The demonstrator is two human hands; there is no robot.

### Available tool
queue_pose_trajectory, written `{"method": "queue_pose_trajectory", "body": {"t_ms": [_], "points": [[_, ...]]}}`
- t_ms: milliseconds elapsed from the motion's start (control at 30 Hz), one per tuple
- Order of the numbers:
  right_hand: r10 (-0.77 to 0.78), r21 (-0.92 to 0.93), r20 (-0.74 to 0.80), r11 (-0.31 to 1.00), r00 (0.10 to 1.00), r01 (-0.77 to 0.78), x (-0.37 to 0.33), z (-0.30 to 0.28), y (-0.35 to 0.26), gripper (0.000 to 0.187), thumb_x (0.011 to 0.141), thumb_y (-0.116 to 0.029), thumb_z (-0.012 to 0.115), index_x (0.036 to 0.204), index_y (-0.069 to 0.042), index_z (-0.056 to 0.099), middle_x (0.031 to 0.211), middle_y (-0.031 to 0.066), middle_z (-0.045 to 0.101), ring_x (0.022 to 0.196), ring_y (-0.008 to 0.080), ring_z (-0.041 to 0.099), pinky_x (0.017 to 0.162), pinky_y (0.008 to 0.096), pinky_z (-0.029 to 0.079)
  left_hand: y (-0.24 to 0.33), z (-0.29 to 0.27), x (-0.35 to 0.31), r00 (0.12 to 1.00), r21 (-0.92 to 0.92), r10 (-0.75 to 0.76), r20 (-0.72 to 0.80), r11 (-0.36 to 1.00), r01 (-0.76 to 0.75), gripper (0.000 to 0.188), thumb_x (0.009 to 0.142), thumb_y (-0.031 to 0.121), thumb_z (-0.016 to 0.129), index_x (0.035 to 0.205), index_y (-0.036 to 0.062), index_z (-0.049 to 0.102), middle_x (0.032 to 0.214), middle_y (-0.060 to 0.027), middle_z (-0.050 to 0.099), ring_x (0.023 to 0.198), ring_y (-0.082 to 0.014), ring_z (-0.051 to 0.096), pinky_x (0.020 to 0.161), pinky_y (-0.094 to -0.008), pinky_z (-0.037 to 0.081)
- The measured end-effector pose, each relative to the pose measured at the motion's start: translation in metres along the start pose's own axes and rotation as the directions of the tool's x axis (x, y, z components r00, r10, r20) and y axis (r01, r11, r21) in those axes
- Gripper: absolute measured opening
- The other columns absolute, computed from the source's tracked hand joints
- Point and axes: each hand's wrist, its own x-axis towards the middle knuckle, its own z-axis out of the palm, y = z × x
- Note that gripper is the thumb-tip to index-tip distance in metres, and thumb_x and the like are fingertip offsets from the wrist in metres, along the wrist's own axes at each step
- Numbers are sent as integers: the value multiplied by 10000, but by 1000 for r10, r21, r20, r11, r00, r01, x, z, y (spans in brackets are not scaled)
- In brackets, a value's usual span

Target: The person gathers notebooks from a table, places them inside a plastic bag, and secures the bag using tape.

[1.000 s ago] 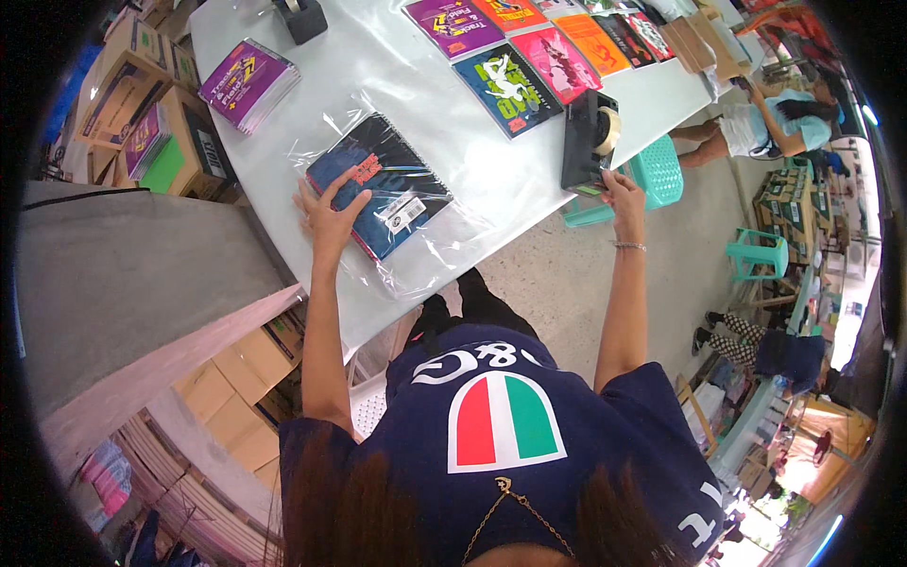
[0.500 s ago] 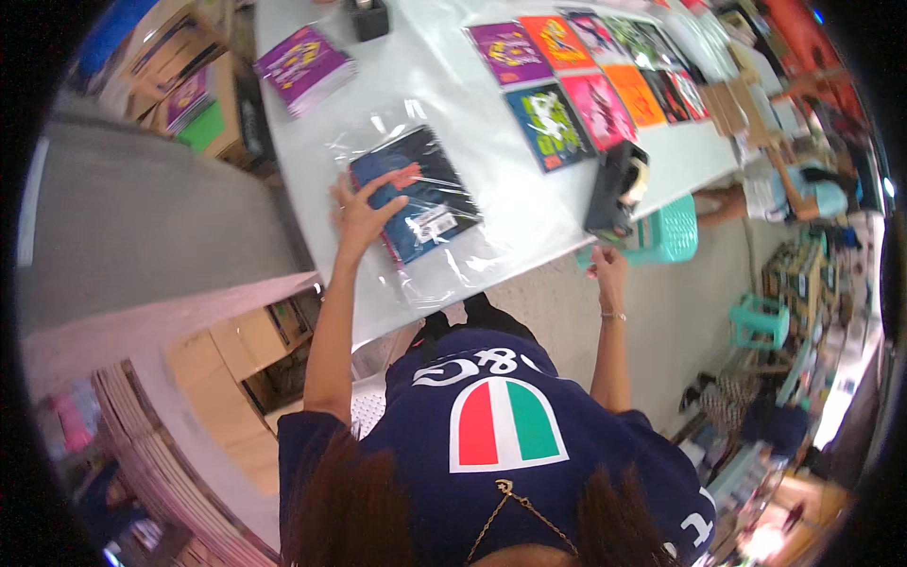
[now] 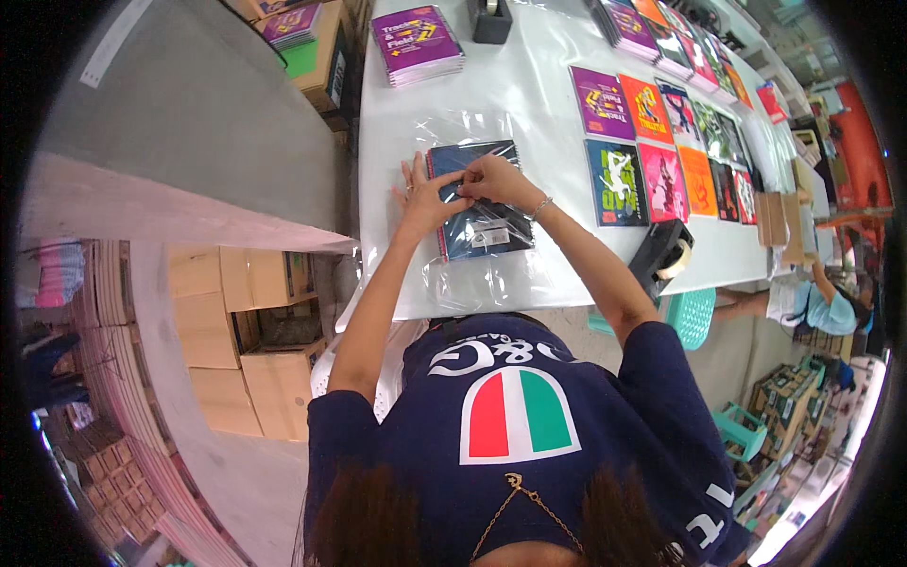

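A dark blue spiral notebook [image 3: 463,238] with a white label [image 3: 490,233] lies on the white table in front of me, inside loose clear plastic wrap [image 3: 482,288]. My left hand [image 3: 427,200] rests on its left side with the fingers apart, some on the cover and some past the spiral edge. Close against the left fingertips, my right hand [image 3: 503,183] is pinched over the upper middle of the wrapped notebook. Whatever is between its fingers is too small to make out. A black tape dispenser [image 3: 658,257] stands at the table's edge, right of my right forearm.
A stack of purple notebooks [image 3: 416,49] and a black tape dispenser [image 3: 490,23] stand at the far side. Rows of colourful notebooks [image 3: 616,180] lie to the right. Beside the table are a teal stool [image 3: 693,317], a grey partition [image 3: 208,123] and another person [image 3: 820,304].
My right hand has come from beside the tape dispenser onto the wrapped notebook, meeting my left hand. The left hand stays on the notebook. The whole view has shifted and turned.
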Motion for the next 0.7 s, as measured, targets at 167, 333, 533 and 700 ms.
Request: {"method": "queue_pose_trajectory", "body": {"t_ms": [167,333,533,700], "points": [[210,-11,181,977,961,-212,14,-7,-3,240,741,-204,710,663,18,661,605,77,645,492,135,603,443,253,479,0,31,-32,938,341,246,-244,927,-155,523,917,382,522,1413,300,381,1553,-138,59,1420,-387,44,1047,-691,61],[162,-311,-10,937,987,-157,9,-12,-5,347,706,-309,769,655,13,650,625,111,635,594,233,648,544,353,510,-8,28,-37,932,397,271,-240,904,-161,542,914,445,497,1422,311,363,1539,-138,150,1420,-381,73,1030,-711,61],[16,-224,-506,963,863,-149,-19,-19,22,469,734,-476,717,802,-22,621,818,195,625,822,346,608,706,435,475,-34,22,0,952,-518,-119,-282,854,-47,692,857,473,586,1366,51,383,1368,-239,341,1336,-387,252,1102,-506,195],[243,313,-506,946,827,-85,-18,20,97,552,862,-484,608,1089,3,481,1014,234,561,939,324,559,789,408,449,-24,34,29,960,-703,-278,-20,687,184,670,827,386,677,1298,16,377,1239,-210,420,1199,-299,406,1031,-406,331]]}}
